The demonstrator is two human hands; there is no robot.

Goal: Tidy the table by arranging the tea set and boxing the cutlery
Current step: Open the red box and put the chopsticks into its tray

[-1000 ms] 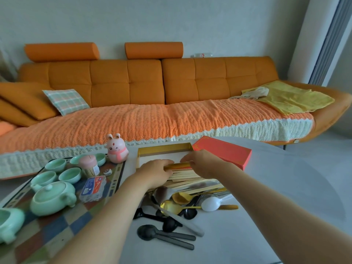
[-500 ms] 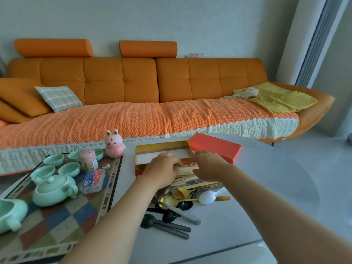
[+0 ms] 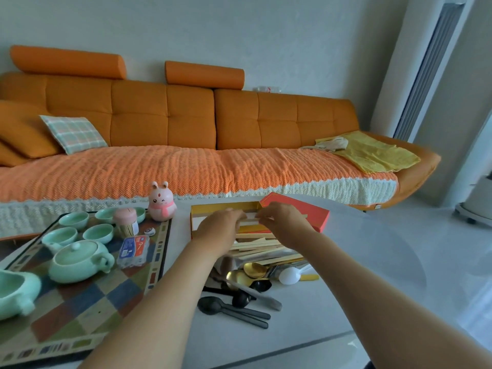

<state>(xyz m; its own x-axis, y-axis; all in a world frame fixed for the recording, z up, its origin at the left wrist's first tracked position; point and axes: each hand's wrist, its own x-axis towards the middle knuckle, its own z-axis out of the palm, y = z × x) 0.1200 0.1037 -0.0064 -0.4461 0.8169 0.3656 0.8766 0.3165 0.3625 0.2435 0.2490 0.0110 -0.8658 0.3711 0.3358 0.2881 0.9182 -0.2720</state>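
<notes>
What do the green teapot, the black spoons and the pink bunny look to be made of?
The teapot looks like glazed ceramic: pale green with a soft sheen. The black spoons are matte, likely plastic, though coated metal is possible. The bunny seems glossy moulded plastic or vinyl, with highlights on its smooth round body.

A long orange sofa (image 3: 186, 123) stands far against a pale wall (image 3: 239, 30), with a plaid cushion (image 3: 73, 133) at left and a yellow cloth (image 3: 372, 153) at right. A pale floor (image 3: 439, 235) lies at right.
</notes>
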